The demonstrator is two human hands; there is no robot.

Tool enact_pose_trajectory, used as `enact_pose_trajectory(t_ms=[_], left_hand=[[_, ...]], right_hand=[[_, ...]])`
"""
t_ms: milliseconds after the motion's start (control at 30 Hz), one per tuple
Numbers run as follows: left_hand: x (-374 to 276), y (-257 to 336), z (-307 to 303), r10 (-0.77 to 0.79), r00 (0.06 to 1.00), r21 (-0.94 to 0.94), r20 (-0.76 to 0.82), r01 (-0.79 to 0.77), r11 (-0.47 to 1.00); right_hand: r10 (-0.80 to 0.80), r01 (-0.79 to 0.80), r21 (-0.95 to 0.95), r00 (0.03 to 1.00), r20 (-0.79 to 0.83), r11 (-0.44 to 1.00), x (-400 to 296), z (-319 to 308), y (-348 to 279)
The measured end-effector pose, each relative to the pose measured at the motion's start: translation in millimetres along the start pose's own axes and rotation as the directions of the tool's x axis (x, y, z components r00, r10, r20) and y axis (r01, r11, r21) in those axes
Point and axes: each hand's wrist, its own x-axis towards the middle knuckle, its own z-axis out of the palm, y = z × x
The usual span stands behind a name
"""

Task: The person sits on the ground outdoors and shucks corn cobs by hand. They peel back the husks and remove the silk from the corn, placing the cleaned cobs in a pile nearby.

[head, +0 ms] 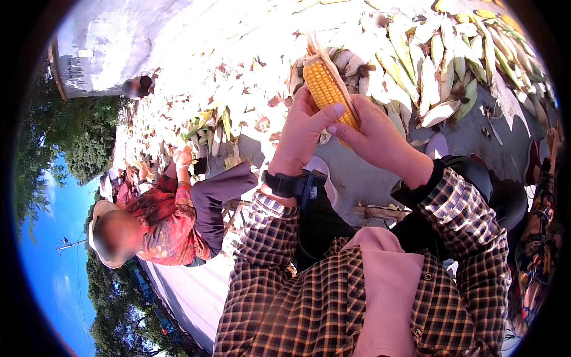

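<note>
An ear of yellow corn [324, 85] is held tilted in front of me, its kernels mostly bare. A pale strip of husk [335, 71] still runs along its right side, and a dry stalk end sticks up at the top. My left hand [299, 127] wraps the ear from the left, thumb across the kernels. From the right, my right hand [379, 136] grips its lower part and the husk strip, with the two thumbs almost touching. Both palms and the ear's lower end are largely hidden. Behind the ear lies a bundle of husks [350, 62].
Unhusked corn ears [439, 67] form a pile at upper right, with bare yellow cobs [484, 14] beyond. Loose husks litter the sunlit ground [250, 89]. A person in a red patterned shirt [165, 223] sits at left, handling corn. Another person [535, 250] is at the right edge.
</note>
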Motion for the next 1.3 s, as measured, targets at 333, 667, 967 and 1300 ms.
enact_pose_trajectory(t_ms=[333, 667, 967, 1300], left_hand=[[-32.0, 15.6, -37.4, -0.025, 0.984, 0.084, -0.177, 0.04, 0.996], [-94.0, 4.2, -111.1, 0.23, 0.841, -0.429, -0.49, -0.463, 0.776], [-137.0, -12.3, -149.9, 0.153, 0.672, -0.438, -0.724, -0.62, 0.651], [-108.8, -18.7, -173.0, 0.114, 0.666, -0.421, -0.738, -0.585, 0.693]], right_hand=[[-0.047, -0.029, 0.399, 0.983, 0.179, 0.916, 11.0, 52.0, -0.8], [0.033, -0.117, 0.198, 0.923, 0.382, 0.973, 52.4, 80.2, 21.5], [0.18, -0.321, 0.259, 0.875, 0.45, 0.911, 91.8, 102.4, 71.7], [0.126, -0.224, 0.183, 0.892, 0.433, 0.957, 119.6, 87.0, 89.3]])
